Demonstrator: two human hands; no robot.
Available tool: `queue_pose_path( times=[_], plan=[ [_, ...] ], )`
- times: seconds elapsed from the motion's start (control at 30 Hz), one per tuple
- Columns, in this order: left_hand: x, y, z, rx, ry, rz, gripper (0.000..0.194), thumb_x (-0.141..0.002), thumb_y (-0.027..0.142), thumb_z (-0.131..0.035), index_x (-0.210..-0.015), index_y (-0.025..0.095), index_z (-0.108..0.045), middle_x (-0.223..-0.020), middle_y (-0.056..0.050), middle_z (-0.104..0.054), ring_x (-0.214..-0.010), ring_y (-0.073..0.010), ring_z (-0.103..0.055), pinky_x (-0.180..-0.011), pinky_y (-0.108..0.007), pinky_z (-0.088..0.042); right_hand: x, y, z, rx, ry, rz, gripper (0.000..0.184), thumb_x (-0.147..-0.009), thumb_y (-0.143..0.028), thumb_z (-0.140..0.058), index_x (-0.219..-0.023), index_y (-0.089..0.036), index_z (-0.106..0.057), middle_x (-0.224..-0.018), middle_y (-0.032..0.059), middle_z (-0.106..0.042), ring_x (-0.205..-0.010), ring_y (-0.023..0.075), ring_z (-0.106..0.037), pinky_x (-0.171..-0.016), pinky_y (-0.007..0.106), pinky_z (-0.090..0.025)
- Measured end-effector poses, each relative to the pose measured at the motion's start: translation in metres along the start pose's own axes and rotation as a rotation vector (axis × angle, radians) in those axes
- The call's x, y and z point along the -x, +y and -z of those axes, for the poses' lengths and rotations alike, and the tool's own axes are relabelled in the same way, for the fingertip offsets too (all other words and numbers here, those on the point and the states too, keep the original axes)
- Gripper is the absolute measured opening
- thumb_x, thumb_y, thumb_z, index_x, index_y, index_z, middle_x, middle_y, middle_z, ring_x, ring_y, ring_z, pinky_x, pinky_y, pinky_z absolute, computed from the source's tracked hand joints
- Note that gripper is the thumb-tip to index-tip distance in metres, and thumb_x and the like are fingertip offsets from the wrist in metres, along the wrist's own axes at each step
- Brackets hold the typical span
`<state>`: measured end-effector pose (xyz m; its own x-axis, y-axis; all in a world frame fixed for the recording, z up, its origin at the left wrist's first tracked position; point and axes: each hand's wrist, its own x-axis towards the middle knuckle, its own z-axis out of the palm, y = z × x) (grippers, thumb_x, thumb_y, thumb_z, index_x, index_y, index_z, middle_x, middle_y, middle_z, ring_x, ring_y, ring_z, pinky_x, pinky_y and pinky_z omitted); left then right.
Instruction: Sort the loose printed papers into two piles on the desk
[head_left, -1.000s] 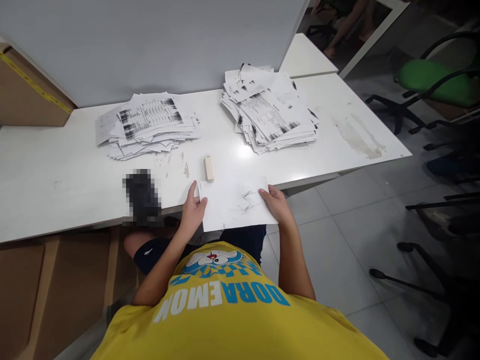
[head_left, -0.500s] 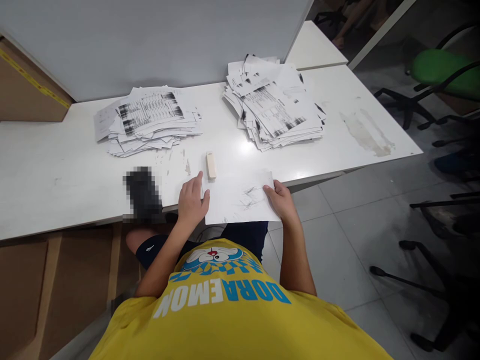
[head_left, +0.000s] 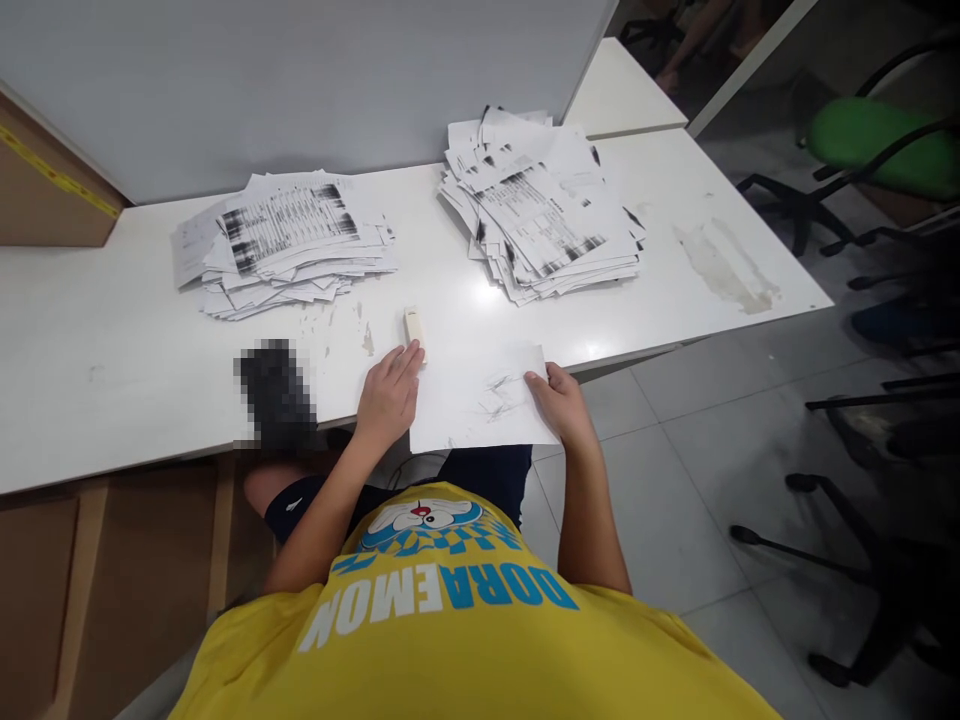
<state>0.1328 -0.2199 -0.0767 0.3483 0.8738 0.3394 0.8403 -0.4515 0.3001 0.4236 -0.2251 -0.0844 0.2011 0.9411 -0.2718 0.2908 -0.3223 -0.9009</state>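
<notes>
A white sheet of paper (head_left: 469, 405) with grey pencil-like marks lies at the table's front edge and sticks out over it. My right hand (head_left: 559, 398) pinches the sheet's right edge, thumb on top. At the sheet's left edge is my left hand (head_left: 388, 395), its fingers stretched out and lying flat. Its fingertips reach the near end of a small cream-coloured block (head_left: 412, 323) that looks like an eraser. That end is partly covered, and I cannot tell whether the fingers press on the block or just the paper.
Two untidy piles of printed paper stand at the back, a left pile (head_left: 289, 235) and a right pile (head_left: 540, 210), against a grey partition (head_left: 337, 80). A pixelated dark object (head_left: 276, 395) lies left of my left hand. A cardboard box (head_left: 52, 190) is at far left.
My left hand has shifted forward and right, its fingers drawing together over the near end of the cream block. My right hand keeps its pinch on the sheet. The view has moved slightly.
</notes>
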Motion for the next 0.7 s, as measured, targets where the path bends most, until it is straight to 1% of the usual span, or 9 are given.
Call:
queue_pose_path(
  times=[0.17,0.3,0.4,0.47,0.53,0.6,0.63,0.67,0.7],
  plan=[
    [-0.001,-0.003,-0.003,-0.054,0.042,-0.024,0.044,-0.101,0.028,-0.043,-0.143,0.019,-0.055,-0.146,-0.008,-0.058,-0.135,-0.03,-0.052,-0.105,-0.044,-0.041,-0.003,-0.007,0.0,-0.023,-0.013,-0.004,0.034,-0.078,-0.054,-0.06,-0.09,-0.022,-0.062,-0.083,0.0024,-0.066,-0.075,0.0205,-0.057,-0.068,0.031,-0.045],
    [0.0,-0.003,-0.006,-0.058,0.059,-0.015,0.047,-0.101,0.033,-0.045,-0.145,0.019,-0.053,-0.148,-0.009,-0.056,-0.134,-0.031,-0.053,-0.103,-0.045,-0.043,-0.001,-0.016,0.004,0.043,0.001,0.025,0.031,-0.08,-0.053,-0.058,-0.086,-0.023,-0.061,-0.076,0.0007,-0.062,-0.071,0.0195,-0.054,-0.066,0.031,-0.042],
    [0.001,-0.002,-0.004,-0.027,0.064,0.018,0.049,-0.101,0.038,-0.045,-0.147,0.021,-0.052,-0.149,-0.009,-0.055,-0.136,-0.0314,-0.052,-0.105,-0.046,-0.043,0.001,-0.024,0.013,0.109,0.041,0.107,0.03,-0.081,-0.054,-0.059,-0.084,-0.024,-0.061,-0.07,-0.001,-0.058,-0.067,0.0187,-0.051,-0.064,0.031,-0.041],
    [0.002,-0.003,-0.002,0.012,0.082,0.035,0.049,-0.101,0.04,-0.044,-0.146,0.021,-0.052,-0.148,-0.01,-0.056,-0.139,-0.0319,-0.049,-0.11,-0.049,-0.04,-0.005,-0.029,0.021,0.088,0.155,0.2,0.032,-0.082,-0.055,-0.059,-0.085,-0.024,-0.06,-0.071,-0.0008,-0.058,-0.068,0.0191,-0.052,-0.065,0.031,-0.044],
    [0.003,-0.006,0.0,0.048,0.105,0.044,0.05,-0.102,0.041,-0.042,-0.146,0.021,-0.053,-0.147,-0.01,-0.057,-0.141,-0.0325,-0.046,-0.115,-0.052,-0.036,-0.021,-0.036,0.028,0.002,0.393,0.294,0.033,-0.084,-0.056,-0.056,-0.089,-0.023,-0.058,-0.079,0.0014,-0.061,-0.076,0.0202,-0.058,-0.07,0.032,-0.049],
    [0.004,-0.009,0.001,0.07,0.11,0.046,0.05,-0.102,0.041,-0.041,-0.146,0.021,-0.052,-0.147,-0.009,-0.057,-0.143,-0.0326,-0.044,-0.119,-0.054,-0.032,-0.048,-0.046,0.033,-0.099,0.666,0.359,0.036,-0.089,-0.057,-0.047,-0.095,-0.022,-0.057,-0.091,0.0053,-0.064,-0.087,0.0218,-0.062,-0.08,0.036,-0.052],
    [0.004,-0.01,0.001,0.075,0.104,0.045,0.05,-0.102,0.041,-0.041,-0.147,0.022,-0.051,-0.147,-0.009,-0.057,-0.144,-0.0325,-0.043,-0.12,-0.055,-0.03,-0.064,-0.051,0.034,-0.13,0.761,0.38,0.039,-0.091,-0.057,-0.042,-0.099,-0.022,-0.057,-0.097,0.0074,-0.064,-0.093,0.0228,-0.064,-0.084,0.038,-0.053],
    [0.004,-0.01,0.0,0.076,0.092,0.044,0.05,-0.102,0.041,-0.041,-0.148,0.022,-0.05,-0.148,-0.009,-0.057,-0.145,-0.0326,-0.042,-0.121,-0.055,-0.029,-0.079,-0.057,0.034,-0.138,0.8,0.395,0.044,-0.093,-0.058,-0.038,-0.104,-0.021,-0.058,-0.102,0.0093,-0.064,-0.098,0.024,-0.064,-0.087,0.041,-0.053],
    [0.004,-0.01,0.0,0.073,0.079,0.041,0.051,-0.102,0.041,-0.041,-0.149,0.023,-0.049,-0.149,-0.009,-0.056,-0.146,-0.0329,-0.04,-0.121,-0.056,-0.028,-0.094,-0.062,0.033,-0.129,0.781,0.41,0.048,-0.093,-0.06,-0.036,-0.108,-0.02,-0.058,-0.105,0.011,-0.064,-0.102,0.0253,-0.064,-0.088,0.043,-0.054]
  ],
)
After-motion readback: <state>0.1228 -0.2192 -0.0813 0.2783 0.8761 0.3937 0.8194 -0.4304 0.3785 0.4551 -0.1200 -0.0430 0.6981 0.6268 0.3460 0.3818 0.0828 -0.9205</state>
